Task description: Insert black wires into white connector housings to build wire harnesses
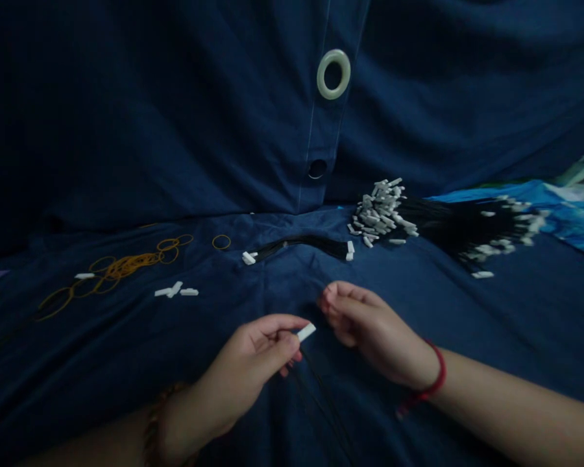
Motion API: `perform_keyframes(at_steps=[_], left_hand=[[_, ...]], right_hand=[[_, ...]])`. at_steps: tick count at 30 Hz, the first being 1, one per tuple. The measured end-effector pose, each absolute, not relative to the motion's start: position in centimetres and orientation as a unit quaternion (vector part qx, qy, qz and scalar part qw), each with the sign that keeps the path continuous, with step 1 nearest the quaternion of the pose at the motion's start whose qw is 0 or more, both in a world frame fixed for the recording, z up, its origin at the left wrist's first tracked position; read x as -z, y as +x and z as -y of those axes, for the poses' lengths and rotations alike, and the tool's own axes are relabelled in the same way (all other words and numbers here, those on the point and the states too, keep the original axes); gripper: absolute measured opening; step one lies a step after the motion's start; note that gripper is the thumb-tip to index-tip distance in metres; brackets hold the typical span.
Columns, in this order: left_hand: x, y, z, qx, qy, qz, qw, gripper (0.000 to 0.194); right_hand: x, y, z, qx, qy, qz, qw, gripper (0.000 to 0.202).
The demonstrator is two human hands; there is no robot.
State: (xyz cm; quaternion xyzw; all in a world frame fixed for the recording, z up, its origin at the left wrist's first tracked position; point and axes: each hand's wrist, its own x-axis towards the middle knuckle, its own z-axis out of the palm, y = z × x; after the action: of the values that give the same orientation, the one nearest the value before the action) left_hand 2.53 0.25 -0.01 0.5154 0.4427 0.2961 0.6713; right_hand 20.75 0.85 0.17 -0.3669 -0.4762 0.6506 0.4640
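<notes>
Between the thumb and forefinger of my left hand (pixel 260 353) is a white plastic connector (pixel 306 332). Thin black wires (pixel 324 392) hang from below that hand toward the bottom of the view. My right hand (pixel 357 314) is a little to the right and farther forward, its thumb and fingertips pinched together. Whatever may be between those fingertips is too blurred and small to make out. Beyond both hands lies a small bundle of black wires (pixel 299 241), with white connectors at its two ends.
Yellow-brown rubber bands (pixel 131 264) lie in a loose pile at left, near several loose white connectors (pixel 175 290). A large heap of black wires (pixel 438 220) with white connector ends (pixel 382 211) sits at back right. Dark blue cloth (pixel 214 130) with a pale ring eyelet (pixel 333 74) rises behind.
</notes>
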Motion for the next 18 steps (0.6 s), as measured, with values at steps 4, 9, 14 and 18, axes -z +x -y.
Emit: perform_keyframes(at_steps=[4, 9, 14, 18], left_hand=[[-0.2, 2.7, -0.2, -0.275, 0.548, -0.443, 0.654, 0.020], [0.1, 2.7, -0.7, -0.259, 0.534, -0.424, 0.685, 0.017], [0.3, 2.4, -1.0, -0.249, 0.526, -0.426, 0.693, 0.010], [0.3, 2.4, -0.9, -0.267, 0.494, -0.425, 0.710, 0.017]], right_hand=[[1.5, 19.7, 0.3, -0.630, -0.379, 0.539, 0.411, 0.022], [1.1, 20.0, 0.6, -0.579, -0.387, 0.596, 0.399, 0.017], [1.5, 20.6, 0.5, -0.515, -0.419, 0.608, 0.435, 0.016], [1.8, 20.7, 0.5, -0.509, -0.417, 0.629, 0.414, 0.014]])
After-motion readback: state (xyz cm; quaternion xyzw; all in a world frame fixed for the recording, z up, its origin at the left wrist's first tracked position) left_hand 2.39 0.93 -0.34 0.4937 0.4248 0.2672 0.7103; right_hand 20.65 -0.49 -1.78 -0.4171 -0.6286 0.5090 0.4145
